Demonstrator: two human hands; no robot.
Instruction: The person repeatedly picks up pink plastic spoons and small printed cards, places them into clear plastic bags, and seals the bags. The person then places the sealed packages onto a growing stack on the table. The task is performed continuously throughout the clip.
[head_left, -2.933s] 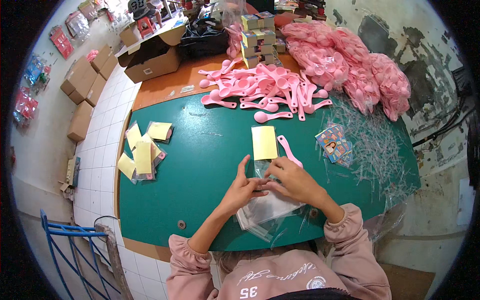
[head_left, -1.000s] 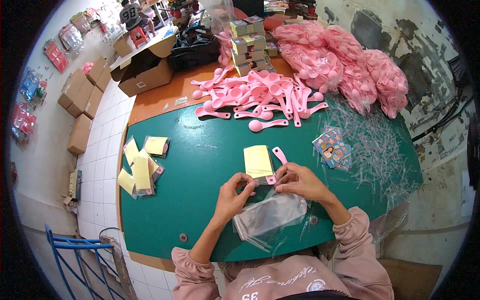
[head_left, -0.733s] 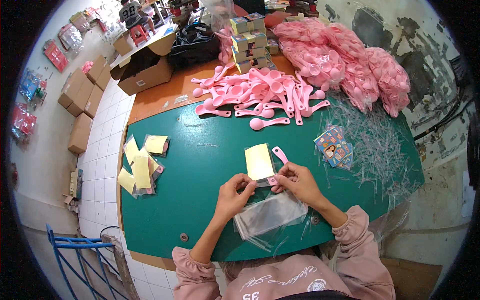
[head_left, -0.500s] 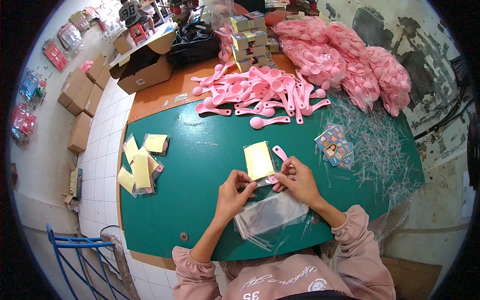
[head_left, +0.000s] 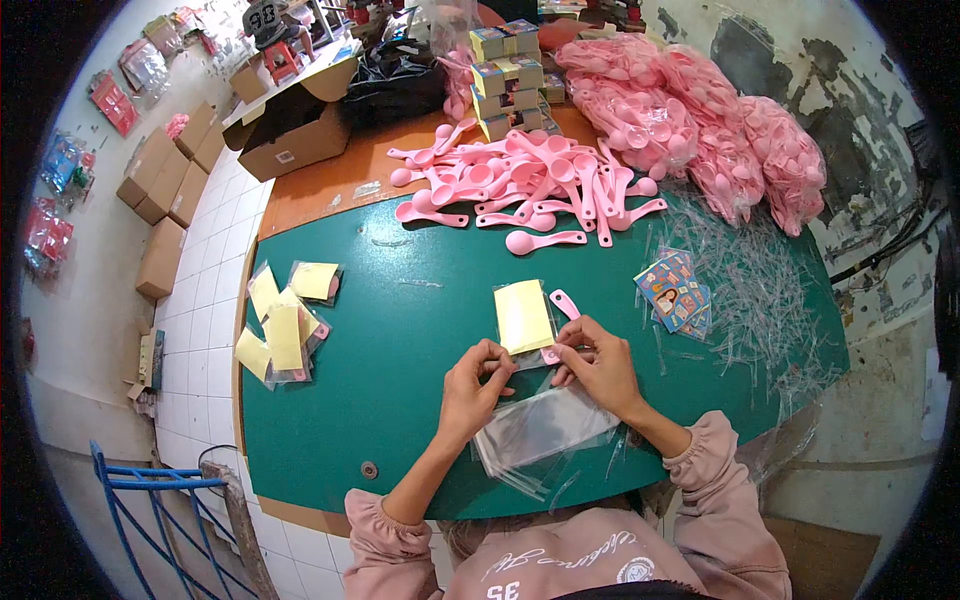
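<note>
In front of me is a clear plastic bag (head_left: 506, 353) with a pale yellow card (head_left: 524, 316) inside. My left hand (head_left: 478, 388) is closed, its thumb and finger pinching the bag's lower left corner. At the lower right corner my right hand (head_left: 603, 372) pinches the bag too, beside a pink handle end that shows at the bag's edge. Another pink spoon (head_left: 566, 304) pokes out above my right fingers; its far part is hidden by the hand. Just below both hands lies a stack of clear empty bags (head_left: 548, 428).
Filled bags with yellow cards (head_left: 286, 338) lie at the left. A heap of pink spoons (head_left: 540, 175) covers the table's far side, with bagged spoons (head_left: 690, 120) behind. Printed cards (head_left: 674, 290) and clear plastic strips (head_left: 750, 290) lie right. An open carton (head_left: 292, 148) stands far left.
The view has shifted slightly. Both hands keep their pinch on the bag, with hardly any movement.
</note>
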